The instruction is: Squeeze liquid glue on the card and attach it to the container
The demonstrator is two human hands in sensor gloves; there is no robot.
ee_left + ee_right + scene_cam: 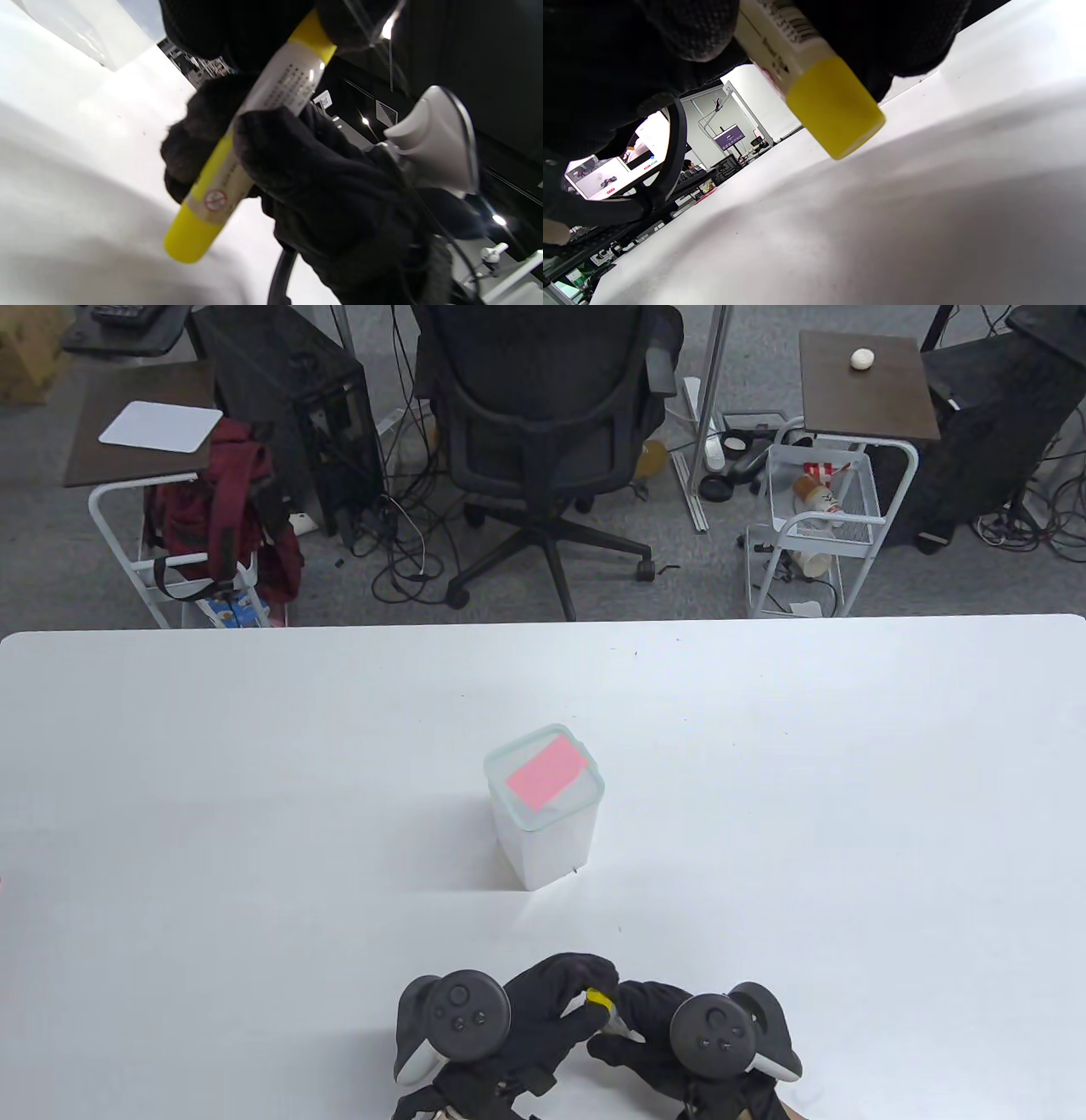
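A clear plastic container [551, 840] stands upright mid-table, with a pink card [547, 770] lying flat on its lid. Both hands are together at the table's near edge, holding a glue tube [601, 1001] just above the table. The tube [237, 156] has a white label and yellow ends. My left hand [577, 991] grips the tube's upper yellow end [314, 40]. My right hand [629, 1025] grips the labelled body [305, 169]. In the right wrist view the lower yellow end [835, 106] hangs just above the table. The container's corner also shows in the left wrist view [85, 34].
The white table [254, 780] spreads wide around the container. Beyond its far edge stand an office chair [543, 432], two small side tables [144, 441] and a wire cart [814, 517] on the floor.
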